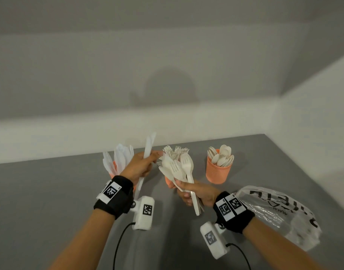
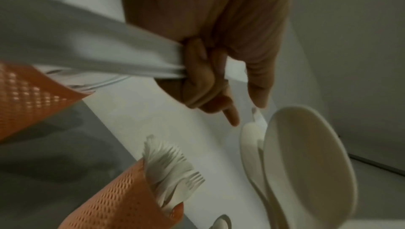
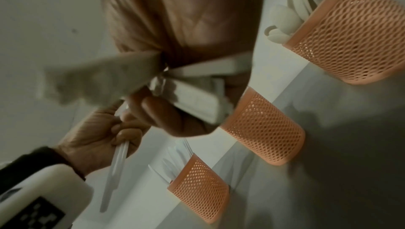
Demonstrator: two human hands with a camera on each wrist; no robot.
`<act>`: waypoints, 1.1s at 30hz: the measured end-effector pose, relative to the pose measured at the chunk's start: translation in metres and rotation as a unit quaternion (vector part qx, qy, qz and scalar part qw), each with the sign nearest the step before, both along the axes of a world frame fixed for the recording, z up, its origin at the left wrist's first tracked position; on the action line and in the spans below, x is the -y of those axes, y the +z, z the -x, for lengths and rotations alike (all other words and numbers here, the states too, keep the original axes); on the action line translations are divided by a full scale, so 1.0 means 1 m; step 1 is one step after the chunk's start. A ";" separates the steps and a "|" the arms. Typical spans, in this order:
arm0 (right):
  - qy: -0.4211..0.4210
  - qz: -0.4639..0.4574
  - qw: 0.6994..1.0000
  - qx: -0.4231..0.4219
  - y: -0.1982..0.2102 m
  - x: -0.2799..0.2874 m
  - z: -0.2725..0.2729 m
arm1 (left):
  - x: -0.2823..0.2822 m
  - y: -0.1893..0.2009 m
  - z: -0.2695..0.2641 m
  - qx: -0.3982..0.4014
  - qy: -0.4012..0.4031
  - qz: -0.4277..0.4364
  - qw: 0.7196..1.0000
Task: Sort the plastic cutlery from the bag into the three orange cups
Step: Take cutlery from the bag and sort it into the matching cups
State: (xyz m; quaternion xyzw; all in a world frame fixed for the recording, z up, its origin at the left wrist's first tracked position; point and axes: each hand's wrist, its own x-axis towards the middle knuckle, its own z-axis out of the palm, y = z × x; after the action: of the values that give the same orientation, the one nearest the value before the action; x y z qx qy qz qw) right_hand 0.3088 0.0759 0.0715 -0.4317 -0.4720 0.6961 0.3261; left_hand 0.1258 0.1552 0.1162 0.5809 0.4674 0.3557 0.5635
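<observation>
1. On the grey table [image 1: 50, 191], set against a white wall [image 1: 167, 55], the largest loose item is one crumpled clear plastic bag [image 1: 280, 213] with dark lettering; it lies at the near right, beside the right forearm.
2. Three orange mesh cups stand in one row near the wall, apart from each other.
3. Left cup [image 3: 198, 190]: holds white knives [image 1: 121, 156], blades up; the count is not readable. It is largely hidden behind the left hand in the head view.
4. Middle cup [image 3: 263, 128]: holds cream forks [image 2: 171, 170], tines up; the count is not readable.
5. Right cup [image 1: 217, 170]: holds cream spoons [image 1: 222, 156], bowls up, roughly ten visible; an exact count cannot be given.
6. Right hand [image 1: 194, 193]: fingers clamped around one fanned bunch of cutlery [image 1: 179, 168], held above the table in front of the middle cup. At least three forks show in it, with further pieces overlapping; the left wrist view shows spoon bowls in the bunch.
7. Left hand [image 1: 140, 166]: fingers and thumb curled round one white knife [image 1: 146, 154], held nearly upright between the left cup and the middle cup, blade tip up, above the table.
</observation>
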 end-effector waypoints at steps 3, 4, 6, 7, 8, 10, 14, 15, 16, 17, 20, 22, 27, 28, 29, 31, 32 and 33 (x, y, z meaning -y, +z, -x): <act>0.022 -0.001 1.000 0.007 0.001 0.001 0.000 | 0.005 -0.004 -0.002 -0.017 -0.039 0.010 0.999; 0.022 0.002 1.000 0.006 0.001 0.001 0.000 | 0.005 -0.004 -0.003 -0.015 -0.035 0.006 0.999; 0.020 0.010 1.000 0.006 0.002 0.001 -0.001 | 0.003 -0.003 -0.005 0.011 0.006 -0.009 1.000; 0.019 0.012 1.000 0.005 0.002 0.001 -0.002 | 0.000 -0.004 -0.005 0.032 0.037 -0.014 0.999; 0.021 0.013 1.000 0.003 0.002 0.000 -0.003 | -0.003 -0.005 -0.005 0.055 0.065 -0.014 0.996; 0.026 0.017 0.999 -0.007 0.001 -0.001 -0.004 | -0.006 -0.008 -0.005 0.095 0.080 0.004 0.992; 0.038 0.038 0.998 -0.026 0.005 -0.002 -0.002 | 0.002 -0.011 -0.011 0.115 -0.002 0.053 0.992; 0.045 0.042 0.998 -0.027 0.006 -0.002 -0.001 | 0.005 -0.012 -0.012 0.117 -0.020 0.057 0.991; 0.053 0.045 0.997 -0.024 0.007 -0.003 0.000 | 0.005 -0.013 -0.013 0.117 -0.029 0.057 0.991; 0.062 0.048 0.997 -0.018 0.008 -0.004 0.001 | 0.006 -0.013 -0.013 0.120 -0.026 0.056 0.991; 0.081 0.060 0.995 0.007 0.004 -0.007 0.004 | -0.004 -0.016 -0.004 0.157 0.075 0.074 0.982; 0.081 0.065 0.994 0.023 -0.001 -0.007 0.004 | -0.014 -0.019 0.011 0.185 0.160 0.082 0.966; 0.012 0.076 0.996 0.034 -0.006 -0.005 0.003 | -0.036 -0.021 0.066 0.106 0.315 -0.018 0.943; 0.001 0.074 0.997 0.035 -0.006 -0.006 0.003 | -0.039 -0.017 0.076 0.080 0.341 -0.052 0.935; -0.009 0.072 0.997 0.036 -0.005 -0.007 0.004 | -0.042 -0.012 0.084 0.055 0.366 -0.083 0.925; -0.024 0.068 0.997 0.033 -0.004 -0.011 0.005 | -0.051 0.000 0.093 0.053 0.409 -0.140 0.900; -0.032 0.066 0.997 0.030 -0.004 -0.012 0.005 | -0.055 0.006 0.093 0.064 0.420 -0.163 0.891; -0.039 0.064 0.997 0.027 -0.005 -0.014 0.006 | -0.060 0.011 0.091 0.077 0.424 -0.181 0.884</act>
State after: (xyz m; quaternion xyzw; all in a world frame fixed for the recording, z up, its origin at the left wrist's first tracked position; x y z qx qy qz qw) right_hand 0.3027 0.0899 0.0667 -0.4888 -0.4174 0.6997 0.3119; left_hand 0.0346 0.2152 0.1271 0.3897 0.5519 0.6828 0.2782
